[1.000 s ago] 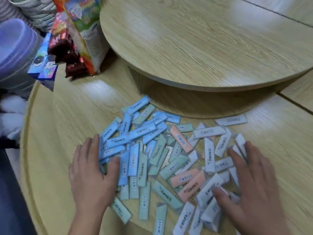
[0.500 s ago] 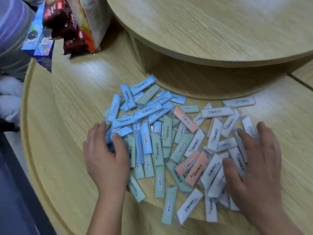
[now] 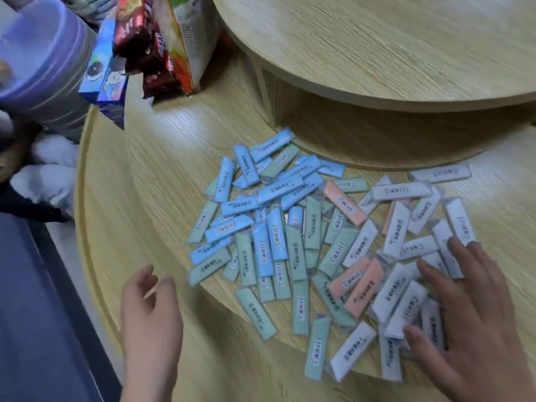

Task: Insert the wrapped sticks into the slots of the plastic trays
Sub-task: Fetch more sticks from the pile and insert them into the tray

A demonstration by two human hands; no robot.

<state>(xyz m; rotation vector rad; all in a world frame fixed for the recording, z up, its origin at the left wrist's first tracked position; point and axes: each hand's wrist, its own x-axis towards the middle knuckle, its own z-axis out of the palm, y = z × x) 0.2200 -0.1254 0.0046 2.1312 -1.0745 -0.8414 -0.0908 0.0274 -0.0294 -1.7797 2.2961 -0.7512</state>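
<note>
While right grip [image 3: 478, 323] touches wrapped sticks [image 3: 275, 236], left grip [image 3: 150, 311] apart

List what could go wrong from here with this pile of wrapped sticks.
1. The right hand lies spread on the white sticks. A sweep could push the green stick, which seems to overhang the round board's edge, off it.
2. The blue sticks overlap in a heap, so lifting one may drag its neighbours.
</note>
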